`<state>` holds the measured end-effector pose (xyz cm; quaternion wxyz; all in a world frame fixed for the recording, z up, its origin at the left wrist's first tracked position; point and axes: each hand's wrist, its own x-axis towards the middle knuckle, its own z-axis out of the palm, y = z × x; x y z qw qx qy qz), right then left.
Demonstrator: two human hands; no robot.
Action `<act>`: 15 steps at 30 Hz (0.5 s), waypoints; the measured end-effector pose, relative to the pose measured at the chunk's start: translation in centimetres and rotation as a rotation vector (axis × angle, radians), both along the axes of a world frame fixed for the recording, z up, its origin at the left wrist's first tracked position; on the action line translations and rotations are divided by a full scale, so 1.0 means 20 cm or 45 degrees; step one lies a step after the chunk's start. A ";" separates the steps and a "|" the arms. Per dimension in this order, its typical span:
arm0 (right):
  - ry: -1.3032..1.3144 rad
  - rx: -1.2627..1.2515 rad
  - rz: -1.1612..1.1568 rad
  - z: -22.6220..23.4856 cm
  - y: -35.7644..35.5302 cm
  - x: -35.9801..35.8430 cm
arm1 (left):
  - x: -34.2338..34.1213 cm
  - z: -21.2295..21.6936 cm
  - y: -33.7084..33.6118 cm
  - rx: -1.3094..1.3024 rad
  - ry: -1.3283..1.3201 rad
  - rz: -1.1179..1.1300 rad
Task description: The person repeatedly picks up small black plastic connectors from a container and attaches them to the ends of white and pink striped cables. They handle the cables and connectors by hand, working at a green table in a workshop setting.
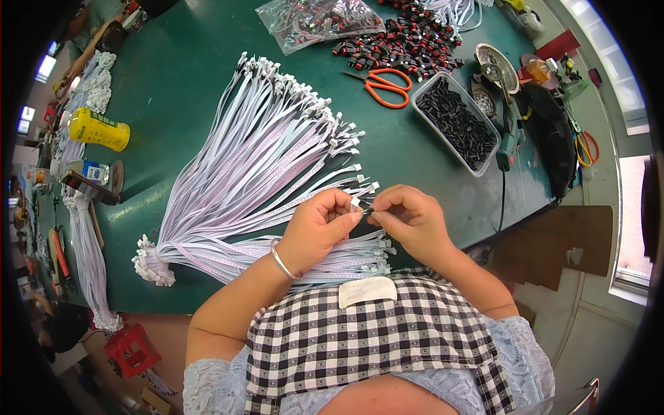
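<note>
My left hand (pixel 319 223) pinches a white connector (pixel 355 203) at the end of a flat ribbon cable. Its fingertips almost meet those of my right hand (pixel 409 220), which is closed on a small, thin black piece (pixel 368 211) at the connector; whether that is a sleeve or a wire end cannot be made out. Under and beyond the left hand, a large bundle of white ribbon cables (pixel 235 166) fans out over the green table (pixel 173 41). The bundle is gathered at its left end (pixel 153 261), and many white connectors tip its spread ends.
A clear plastic tub (pixel 477 171) of short black tubes (pixel 453 114) stands right of orange-handled scissors (pixel 389 88). Behind lie red-and-black parts (pixel 415 41) and a plastic bag (pixel 311 26). A green-handled corded tool (pixel 508 149) is at right, a yellow bottle (pixel 100 130) at left.
</note>
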<state>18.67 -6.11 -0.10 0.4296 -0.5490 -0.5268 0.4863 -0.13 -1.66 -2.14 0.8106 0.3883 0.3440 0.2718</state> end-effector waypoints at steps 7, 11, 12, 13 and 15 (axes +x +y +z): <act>0.005 0.048 0.006 -0.01 0.01 0.00 | 0.00 -0.01 0.01 0.011 0.000 0.000; -0.062 0.074 0.029 0.00 0.02 0.01 | 0.00 -0.01 0.02 0.015 -0.007 -0.007; -0.056 0.057 0.036 0.00 0.02 0.01 | 0.01 -0.01 0.01 0.017 -0.011 -0.004; -0.050 0.040 0.042 -0.01 0.02 0.01 | 0.01 -0.02 0.01 0.020 -0.015 0.001; -0.070 0.042 0.072 -0.01 0.02 0.02 | 0.01 -0.02 0.01 0.034 0.007 -0.006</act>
